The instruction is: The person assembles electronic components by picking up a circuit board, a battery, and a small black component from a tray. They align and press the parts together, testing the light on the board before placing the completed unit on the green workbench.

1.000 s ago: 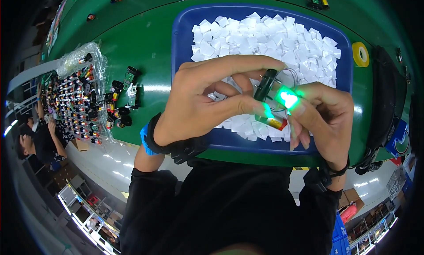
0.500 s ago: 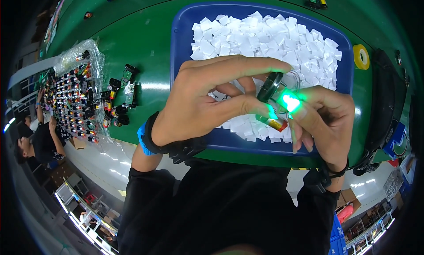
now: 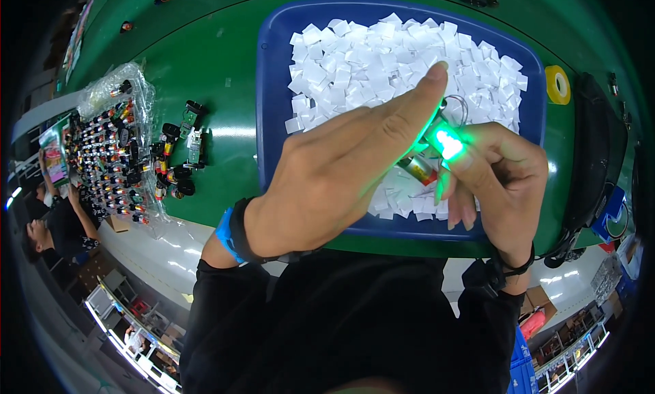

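Left hand (image 3: 341, 169), curled over the small glowing green device (image 3: 443, 143) half a second ago, now stretches its fingers flat beside it, while right hand (image 3: 498, 182) pinches it at centre-right above the blue tray (image 3: 273, 73).

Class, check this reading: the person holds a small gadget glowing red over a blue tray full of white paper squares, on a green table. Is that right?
Not quite. The head view shows the small gadget glowing green, not red. The rest stands: the right hand pinches it, the left hand reaches across it, both over the blue tray full of white paper squares on the green table.
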The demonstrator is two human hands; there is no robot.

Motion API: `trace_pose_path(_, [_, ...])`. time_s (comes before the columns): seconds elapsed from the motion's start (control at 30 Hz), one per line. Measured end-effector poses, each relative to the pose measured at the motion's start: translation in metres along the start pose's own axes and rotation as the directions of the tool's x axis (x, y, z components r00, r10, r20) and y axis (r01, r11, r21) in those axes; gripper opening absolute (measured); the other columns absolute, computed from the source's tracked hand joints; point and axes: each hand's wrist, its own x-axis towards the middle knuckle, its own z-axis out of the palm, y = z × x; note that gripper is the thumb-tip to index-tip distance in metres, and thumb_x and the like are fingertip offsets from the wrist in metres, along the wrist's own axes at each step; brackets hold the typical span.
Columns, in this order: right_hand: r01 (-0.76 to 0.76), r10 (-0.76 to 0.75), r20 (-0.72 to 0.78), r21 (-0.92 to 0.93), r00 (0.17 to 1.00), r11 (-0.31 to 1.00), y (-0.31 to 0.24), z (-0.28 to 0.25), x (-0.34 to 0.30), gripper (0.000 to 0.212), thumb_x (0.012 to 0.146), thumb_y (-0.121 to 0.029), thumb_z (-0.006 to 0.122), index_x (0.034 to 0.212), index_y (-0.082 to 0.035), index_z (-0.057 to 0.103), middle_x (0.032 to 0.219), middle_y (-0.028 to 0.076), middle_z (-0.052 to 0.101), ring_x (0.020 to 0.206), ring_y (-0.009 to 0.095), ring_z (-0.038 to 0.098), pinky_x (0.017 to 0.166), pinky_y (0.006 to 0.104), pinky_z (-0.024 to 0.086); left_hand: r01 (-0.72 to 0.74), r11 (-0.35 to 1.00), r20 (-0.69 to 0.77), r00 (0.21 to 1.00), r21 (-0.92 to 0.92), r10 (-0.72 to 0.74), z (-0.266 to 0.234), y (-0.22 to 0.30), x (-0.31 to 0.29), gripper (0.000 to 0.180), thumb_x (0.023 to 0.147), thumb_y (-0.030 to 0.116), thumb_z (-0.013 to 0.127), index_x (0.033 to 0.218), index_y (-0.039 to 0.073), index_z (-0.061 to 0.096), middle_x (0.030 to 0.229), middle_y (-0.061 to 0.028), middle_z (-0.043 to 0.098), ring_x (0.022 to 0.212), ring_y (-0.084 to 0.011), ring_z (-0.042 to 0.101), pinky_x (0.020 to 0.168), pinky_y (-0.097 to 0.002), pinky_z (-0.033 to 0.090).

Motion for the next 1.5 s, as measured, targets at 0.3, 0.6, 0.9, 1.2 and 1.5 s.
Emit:
trace_pose_path(0.3, [0.042, -0.042, -0.064, -0.001, 0.997, 0.999, 0.008, 0.009, 0.001, 0.013, 0.094, 0.000, 0.064, 0.105, 0.007, 0.067, 0.073, 0.013, 0.069, 0.052, 0.009, 0.060, 0.048, 0.0200, 0.046, 0.123, 0.992, -0.018, 0.992, 0.003, -0.123, 0.008, 0.007, -0.005, 0.060, 0.075, -0.024, 0.049, 0.133, -0.008, 0.055, 0.130, -0.0234, 0.062, 0.094, -0.0280, 0.073, 0.083, -0.0294, 0.056])
trace_pose_path(0.6, [0.035, -0.040, -0.071, -0.067, 0.997, 0.997, 0.004, 0.008, -0.002, 0.010, 0.094, -0.001, 0.061, 0.099, 0.008, 0.065, 0.064, 0.010, 0.062, 0.045, 0.013, 0.056, 0.042, 0.0224, 0.042, 0.096, 0.995, 0.003, 0.995, -0.011, -0.096, 0.009, 0.010, -0.005, 0.066, 0.069, -0.027, 0.046, 0.131, -0.009, 0.056, 0.130, -0.0216, 0.062, 0.092, -0.0274, 0.073, 0.081, -0.0289, 0.057])
trace_pose_path(0.9, [0.062, -0.064, -0.028, -0.083, 0.998, 0.995, 0.007, 0.003, -0.004, 0.014, 0.093, 0.002, 0.063, 0.106, 0.007, 0.068, 0.066, 0.011, 0.065, 0.047, 0.009, 0.056, 0.043, 0.0208, 0.044, 0.105, 0.994, 0.015, 0.994, -0.033, -0.104, 0.008, 0.010, -0.005, 0.068, 0.068, -0.028, 0.044, 0.132, -0.008, 0.056, 0.127, -0.0208, 0.064, 0.096, -0.0264, 0.072, 0.080, -0.0282, 0.057])
trace_pose_path(1.2, [0.108, -0.114, -0.126, -0.057, 0.985, 0.993, 0.011, 0.018, -0.004, 0.014, 0.095, -0.001, 0.059, 0.103, 0.009, 0.065, 0.064, 0.012, 0.063, 0.044, 0.013, 0.056, 0.043, 0.0234, 0.045, 0.102, 0.994, -0.031, 0.994, -0.050, -0.104, 0.009, 0.013, -0.006, 0.069, 0.068, -0.029, 0.042, 0.131, -0.008, 0.057, 0.126, -0.0212, 0.065, 0.098, -0.0255, 0.072, 0.083, -0.0283, 0.056])
trace_pose_path(1.5, [0.139, -0.139, -0.064, -0.009, 0.988, 0.990, 0.008, 0.016, 0.001, 0.018, 0.098, -0.007, 0.058, 0.109, 0.007, 0.061, 0.069, 0.015, 0.066, 0.048, 0.017, 0.060, 0.047, 0.0263, 0.048, 0.057, 0.981, -0.076, 0.995, -0.186, -0.072, 0.003, 0.003, 0.002, 0.050, 0.082, -0.017, 0.060, 0.131, -0.006, 0.058, 0.124, -0.0206, 0.066, 0.100, -0.0261, 0.072, 0.083, -0.0283, 0.056])
